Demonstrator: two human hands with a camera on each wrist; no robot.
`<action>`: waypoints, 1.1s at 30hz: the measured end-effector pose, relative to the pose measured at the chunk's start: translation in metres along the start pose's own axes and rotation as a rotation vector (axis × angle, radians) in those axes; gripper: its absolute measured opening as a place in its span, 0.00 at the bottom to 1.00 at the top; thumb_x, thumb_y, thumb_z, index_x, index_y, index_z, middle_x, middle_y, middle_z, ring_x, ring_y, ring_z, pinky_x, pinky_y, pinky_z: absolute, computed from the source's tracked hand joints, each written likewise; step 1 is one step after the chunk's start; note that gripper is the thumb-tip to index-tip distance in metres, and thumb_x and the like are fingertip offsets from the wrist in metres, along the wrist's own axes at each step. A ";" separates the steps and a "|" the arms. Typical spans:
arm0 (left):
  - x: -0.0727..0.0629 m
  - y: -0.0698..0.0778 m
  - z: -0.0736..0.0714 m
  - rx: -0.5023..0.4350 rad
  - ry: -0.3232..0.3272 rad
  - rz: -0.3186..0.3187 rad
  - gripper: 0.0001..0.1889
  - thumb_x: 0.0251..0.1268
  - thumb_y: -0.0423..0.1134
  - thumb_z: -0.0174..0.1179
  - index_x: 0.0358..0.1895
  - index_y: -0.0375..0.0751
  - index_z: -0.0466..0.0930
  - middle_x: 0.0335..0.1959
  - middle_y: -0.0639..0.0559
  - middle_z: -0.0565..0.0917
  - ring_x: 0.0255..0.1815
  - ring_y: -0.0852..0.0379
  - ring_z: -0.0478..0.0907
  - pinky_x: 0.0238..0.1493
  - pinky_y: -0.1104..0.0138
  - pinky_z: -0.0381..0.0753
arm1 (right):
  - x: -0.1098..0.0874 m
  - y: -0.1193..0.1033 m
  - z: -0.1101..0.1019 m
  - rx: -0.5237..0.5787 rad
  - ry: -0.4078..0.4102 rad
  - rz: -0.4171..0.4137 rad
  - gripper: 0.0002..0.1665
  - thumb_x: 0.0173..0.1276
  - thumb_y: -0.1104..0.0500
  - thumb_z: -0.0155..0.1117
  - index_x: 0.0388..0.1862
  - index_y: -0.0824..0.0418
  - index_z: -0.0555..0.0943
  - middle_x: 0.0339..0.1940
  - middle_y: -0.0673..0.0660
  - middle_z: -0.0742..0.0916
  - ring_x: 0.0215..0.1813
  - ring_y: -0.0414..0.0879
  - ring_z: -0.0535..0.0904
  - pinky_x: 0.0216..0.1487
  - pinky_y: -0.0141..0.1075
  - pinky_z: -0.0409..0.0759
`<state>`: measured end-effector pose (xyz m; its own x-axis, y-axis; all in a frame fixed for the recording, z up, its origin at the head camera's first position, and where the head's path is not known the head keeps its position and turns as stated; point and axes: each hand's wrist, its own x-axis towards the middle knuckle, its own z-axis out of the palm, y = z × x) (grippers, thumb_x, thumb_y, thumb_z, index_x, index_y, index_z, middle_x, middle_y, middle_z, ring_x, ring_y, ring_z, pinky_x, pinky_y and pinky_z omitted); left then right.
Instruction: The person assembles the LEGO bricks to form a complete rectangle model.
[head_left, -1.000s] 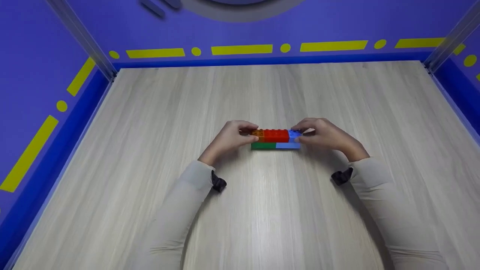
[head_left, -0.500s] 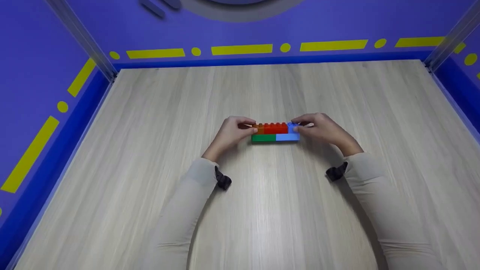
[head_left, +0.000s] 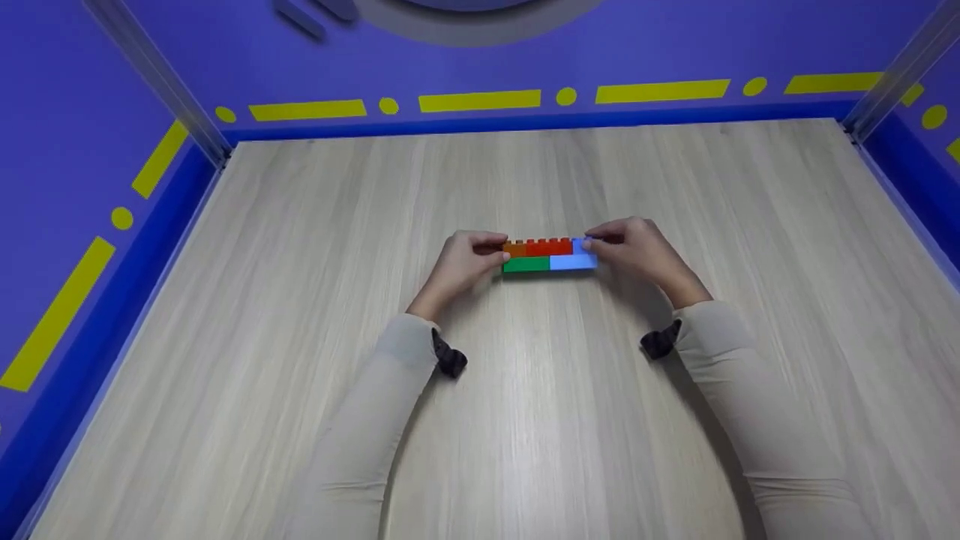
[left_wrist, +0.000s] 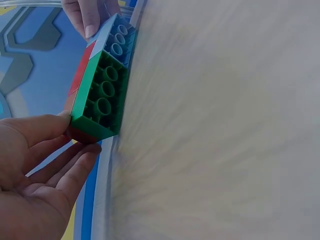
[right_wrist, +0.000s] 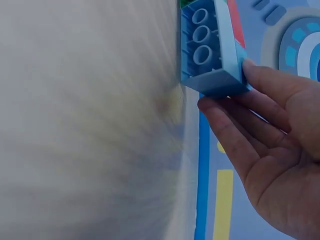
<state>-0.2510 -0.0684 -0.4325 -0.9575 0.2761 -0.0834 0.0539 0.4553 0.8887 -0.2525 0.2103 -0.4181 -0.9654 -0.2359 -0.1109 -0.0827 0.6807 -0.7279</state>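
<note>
Toy building bricks are joined in two layers between the hands. Below, a green brick (head_left: 526, 264) sits beside a light blue brick (head_left: 573, 262); above them are an orange brick (head_left: 514, 248), a red brick (head_left: 548, 247) and a smaller blue brick (head_left: 577, 246). My left hand (head_left: 465, 262) pinches the orange end between thumb and fingers. At the other end, my right hand (head_left: 639, 251) pinches the blue brick. Both wrist views show hollow undersides with round tubes, on the green brick (left_wrist: 102, 90) and the light blue brick (right_wrist: 202, 40), so the block is off the table.
A pale wood-grain table (head_left: 495, 420) spreads under both arms. Blue panels with yellow dashes and dots, such as the back wall (head_left: 480, 67), enclose its far side and both flanks. Each wrist wears a small black camera mount, like the left mount (head_left: 450, 361).
Both hands have shifted the joined bricks up and away in the head view. The block has tilted, showing more of its front face and less of its studded top. Both grips stay the same.
</note>
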 end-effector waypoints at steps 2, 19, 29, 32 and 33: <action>0.000 -0.001 0.000 -0.009 -0.005 -0.001 0.20 0.65 0.36 0.62 0.60 0.36 0.77 0.58 0.46 0.81 0.59 0.53 0.77 0.62 0.65 0.74 | 0.001 0.000 0.001 0.007 0.016 0.013 0.24 0.69 0.49 0.61 0.57 0.63 0.81 0.56 0.62 0.84 0.58 0.53 0.76 0.62 0.49 0.73; 0.001 -0.002 0.000 0.055 -0.033 0.015 0.22 0.71 0.41 0.55 0.65 0.37 0.72 0.61 0.46 0.79 0.63 0.54 0.74 0.65 0.64 0.71 | 0.002 -0.001 0.007 0.011 0.037 0.023 0.25 0.71 0.50 0.58 0.58 0.66 0.79 0.57 0.64 0.82 0.60 0.55 0.77 0.60 0.49 0.75; 0.003 -0.003 0.001 0.057 -0.057 0.004 0.22 0.72 0.39 0.54 0.66 0.37 0.70 0.64 0.46 0.76 0.66 0.55 0.72 0.66 0.64 0.69 | 0.001 0.000 0.006 0.030 0.006 0.027 0.26 0.72 0.51 0.57 0.62 0.66 0.76 0.61 0.64 0.80 0.63 0.55 0.75 0.63 0.49 0.73; 0.003 -0.003 0.001 0.053 -0.065 0.000 0.22 0.72 0.39 0.53 0.67 0.37 0.70 0.65 0.46 0.76 0.66 0.55 0.71 0.67 0.64 0.69 | 0.002 0.000 0.006 0.034 0.004 0.036 0.25 0.72 0.51 0.57 0.62 0.65 0.76 0.61 0.64 0.80 0.63 0.55 0.74 0.63 0.49 0.72; 0.003 -0.003 0.001 0.051 -0.069 -0.001 0.23 0.72 0.39 0.53 0.67 0.37 0.69 0.65 0.46 0.75 0.66 0.55 0.71 0.67 0.64 0.69 | 0.002 0.000 0.006 0.039 0.000 0.036 0.25 0.72 0.52 0.57 0.62 0.66 0.76 0.61 0.64 0.80 0.63 0.55 0.75 0.63 0.49 0.73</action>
<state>-0.2541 -0.0676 -0.4358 -0.9359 0.3324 -0.1168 0.0690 0.4979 0.8645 -0.2527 0.2056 -0.4223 -0.9676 -0.2119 -0.1370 -0.0386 0.6608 -0.7496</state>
